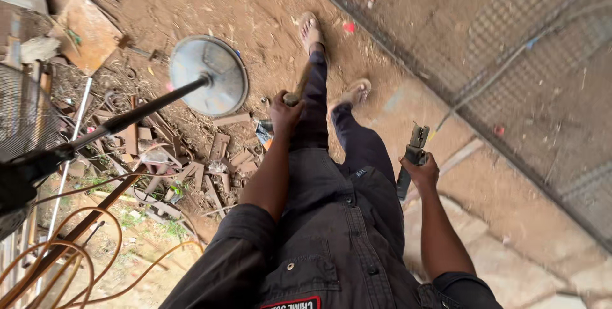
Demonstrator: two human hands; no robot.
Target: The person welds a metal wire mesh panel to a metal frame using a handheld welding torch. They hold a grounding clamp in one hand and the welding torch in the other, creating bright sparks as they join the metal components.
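The left hand (285, 112) is wrapped tight around a wooden-handled tool (299, 86), pointing to 12 o'clock. The right hand (421, 172) grips a dark metal tool (411, 156) at 3 o'clock. A round fan base (210, 74) lies at 10 o'clock.

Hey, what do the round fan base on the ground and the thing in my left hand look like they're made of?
The round fan base looks like metal with a dull grey, dusty finish; its thin rim suggests sheet steel, though painted plastic can't be ruled out. The left hand grips a handle that looks like wood: tan, matt, rounded like a stick. Its far end is hidden behind the leg.
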